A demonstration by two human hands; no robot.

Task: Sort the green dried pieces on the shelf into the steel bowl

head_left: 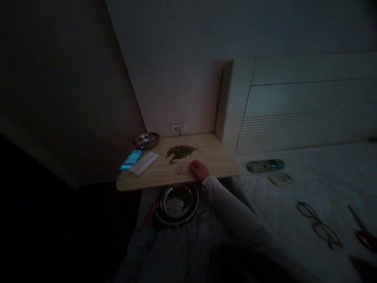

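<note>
On the wooden tabletop (147, 179) lies a loose pile of small dark grains (181, 151), like beans or seeds. My right hand (199, 170) is closed at the near side of the pile, its fingers on a thin, clear piece (182, 169) that looks like plastic; its exact kind is too dim to tell. A few grains lie beside that piece. Below the table's front edge, a round metal basin (176, 222) rests on my lap with more grains inside. My left hand (150, 215) grips the basin's left rim, the fingers partly hidden in shadow.
A small metal bowl (147, 140), a lit phone (131, 159) and a white power strip (145, 163) occupy the table's left side. A wall socket (178, 128) is behind. On the bed at right lie a green bottle (265, 165), a small packet (280, 179), glasses (319, 224) and scissors (365, 234).
</note>
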